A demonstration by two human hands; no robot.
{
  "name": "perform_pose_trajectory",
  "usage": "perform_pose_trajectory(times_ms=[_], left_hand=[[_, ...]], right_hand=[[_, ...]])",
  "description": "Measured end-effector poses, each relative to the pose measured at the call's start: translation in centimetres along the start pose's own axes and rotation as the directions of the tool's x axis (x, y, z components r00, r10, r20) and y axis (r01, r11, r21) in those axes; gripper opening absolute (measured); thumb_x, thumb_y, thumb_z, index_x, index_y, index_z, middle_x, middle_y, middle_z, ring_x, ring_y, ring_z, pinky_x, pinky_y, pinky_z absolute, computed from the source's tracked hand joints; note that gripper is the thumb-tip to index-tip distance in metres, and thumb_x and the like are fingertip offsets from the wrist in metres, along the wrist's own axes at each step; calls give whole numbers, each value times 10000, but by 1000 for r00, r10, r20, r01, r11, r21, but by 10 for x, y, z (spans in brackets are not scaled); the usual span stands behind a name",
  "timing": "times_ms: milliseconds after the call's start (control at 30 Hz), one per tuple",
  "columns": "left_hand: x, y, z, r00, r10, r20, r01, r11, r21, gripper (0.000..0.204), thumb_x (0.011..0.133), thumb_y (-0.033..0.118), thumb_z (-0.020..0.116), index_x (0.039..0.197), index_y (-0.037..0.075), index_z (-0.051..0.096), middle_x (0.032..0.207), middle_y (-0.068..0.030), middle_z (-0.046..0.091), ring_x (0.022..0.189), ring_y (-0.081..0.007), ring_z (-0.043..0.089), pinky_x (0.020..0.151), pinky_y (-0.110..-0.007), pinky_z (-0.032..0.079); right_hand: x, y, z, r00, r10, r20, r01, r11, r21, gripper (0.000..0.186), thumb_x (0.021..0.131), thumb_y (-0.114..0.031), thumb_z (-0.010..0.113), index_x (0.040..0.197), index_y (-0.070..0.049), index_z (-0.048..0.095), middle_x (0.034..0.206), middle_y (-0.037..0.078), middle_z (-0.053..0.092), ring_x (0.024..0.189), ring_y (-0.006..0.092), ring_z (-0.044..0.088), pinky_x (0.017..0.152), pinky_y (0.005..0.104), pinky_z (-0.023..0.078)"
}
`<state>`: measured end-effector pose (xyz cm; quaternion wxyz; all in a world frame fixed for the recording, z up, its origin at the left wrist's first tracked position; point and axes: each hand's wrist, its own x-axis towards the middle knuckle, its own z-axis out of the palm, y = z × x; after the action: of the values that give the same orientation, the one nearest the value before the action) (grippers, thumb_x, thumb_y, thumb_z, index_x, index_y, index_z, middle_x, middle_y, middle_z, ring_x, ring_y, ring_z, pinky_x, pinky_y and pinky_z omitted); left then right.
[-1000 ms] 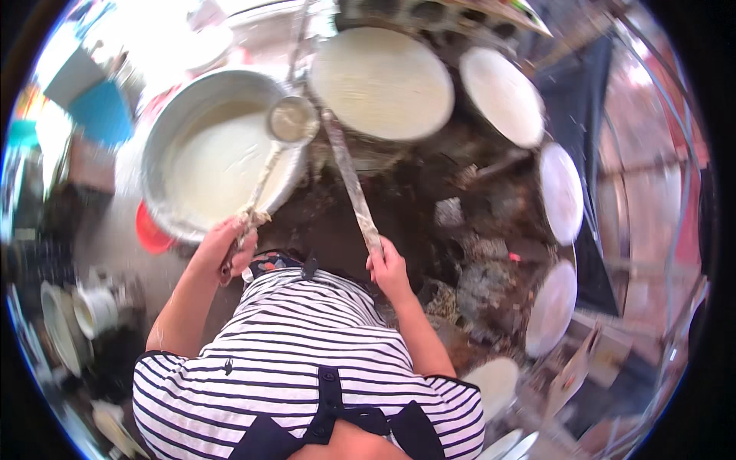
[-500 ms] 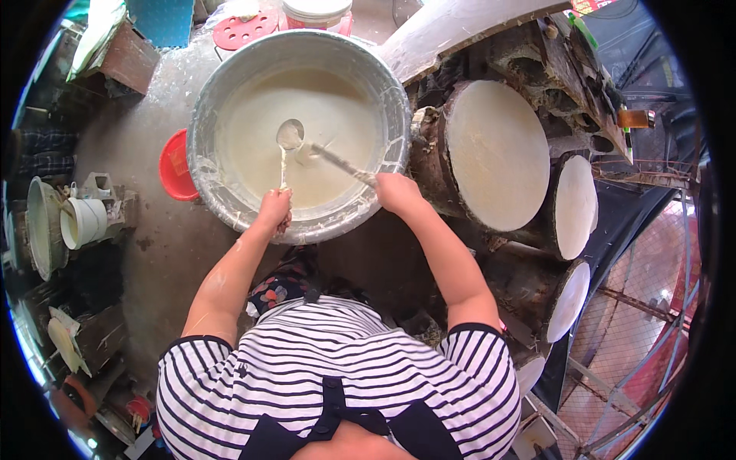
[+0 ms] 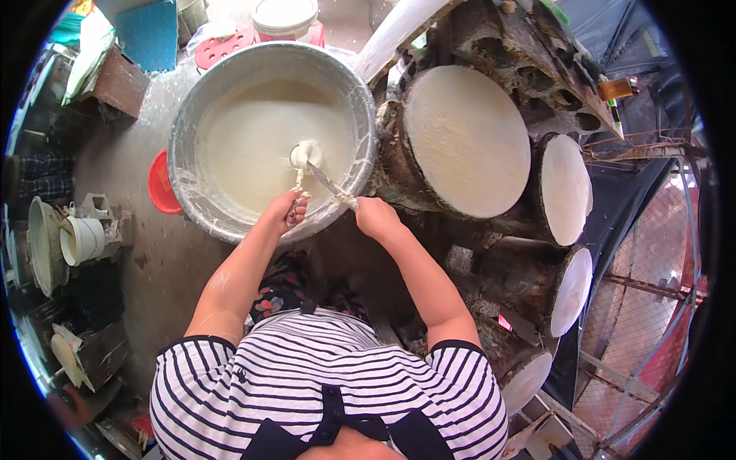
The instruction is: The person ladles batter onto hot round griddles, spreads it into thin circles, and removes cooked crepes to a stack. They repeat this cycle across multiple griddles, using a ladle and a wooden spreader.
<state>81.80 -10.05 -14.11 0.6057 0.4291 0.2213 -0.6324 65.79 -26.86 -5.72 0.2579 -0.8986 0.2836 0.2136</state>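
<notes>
A large grey metal tub (image 3: 184, 130) stands in front of me, with a pale, creamy batter (image 3: 249, 149) inside. My left hand (image 3: 287, 212) is closed around the batter-caked handle of a ladle (image 3: 300, 178). The ladle's bowl is over the batter and bears a white mound. In my right hand (image 3: 377, 218) is a flat, narrow stick (image 3: 331, 184), gripped at its near end. Its far tip overlaps the near edge of the ladle's bowl; whether they touch I cannot tell. Both hands are at the tub's near rim.
Right of the tub is a large round griddle (image 3: 468, 142) coated in a pale layer. Smaller coated griddles (image 3: 566, 190) stand beyond it. A red basin (image 3: 162, 184) sits at the tub's left. Farther left is a white bucket (image 3: 88, 240); a lidded bucket (image 3: 285, 14) stands behind the tub.
The ladle has shifted right and now carries a white mound. The stick's tip has come to the ladle's bowl. The view has turned, and the big griddle appears nearer the middle.
</notes>
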Motion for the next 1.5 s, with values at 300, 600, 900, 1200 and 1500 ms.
perform_pose_trajectory(times_ms=[300, 600, 900, 1200, 1500], left_hand=[[-185, 29, 104, 843, 417, 339, -415, 906, -81, 216, 962, 261, 418, 910, 53, 451, 619, 20, 397, 396, -40, 337, 285, -183, 270], [-238, 15, 87, 838, 513, 184, -531, 846, 57, 235, 949, 267, 437, 944, 33, 456, 665, 2, 439, 438, -61, 384, 322, -201, 303], [-199, -10, 4, 920, 72, 385, 115, 890, -441, 222, 972, 214, 370, 823, 50, 387, 620, 13, 368, 400, -61, 312, 318, -209, 259], [-316, 12, 34, 959, 189, 213, -154, 973, -171, 230, 978, 248, 365, 957, 31, 439, 608, 22, 352, 382, -43, 300, 264, -187, 224], [-309, 10, 18, 978, 175, 111, -181, 982, 48, 220, 962, 249, 395, 1039, 55, 466, 611, 24, 403, 371, -43, 325, 260, -196, 257]], right_hand=[[-123, -21, -184, 883, -303, -359, 249, 950, -188, 184, 833, -85, 452, 952, -29, 581, 775, 202, 637, 729, 381, 624, 656, 465, 497], [-128, 55, -131, 509, -554, -659, 215, 823, -527, 341, 794, -78, 577, 1123, -163, 592, 722, 73, 510, 651, 227, 584, 549, 344, 482], [-144, 45, -47, 580, -42, -813, 560, 745, 362, 255, 887, -130, 537, 1127, -64, 594, 698, 57, 594, 502, 147, 529, 453, 259, 426], [-104, 25, -3, 945, -213, 248, -105, 518, 849, 164, 902, -200, 520, 871, -61, 602, 599, -12, 525, 456, 44, 432, 410, 200, 352], [-144, 20, -69, 973, -150, -173, 216, 354, 910, 235, 928, -179, 490, 1087, -53, 609, 612, -17, 535, 441, 30, 422, 417, 177, 348]])
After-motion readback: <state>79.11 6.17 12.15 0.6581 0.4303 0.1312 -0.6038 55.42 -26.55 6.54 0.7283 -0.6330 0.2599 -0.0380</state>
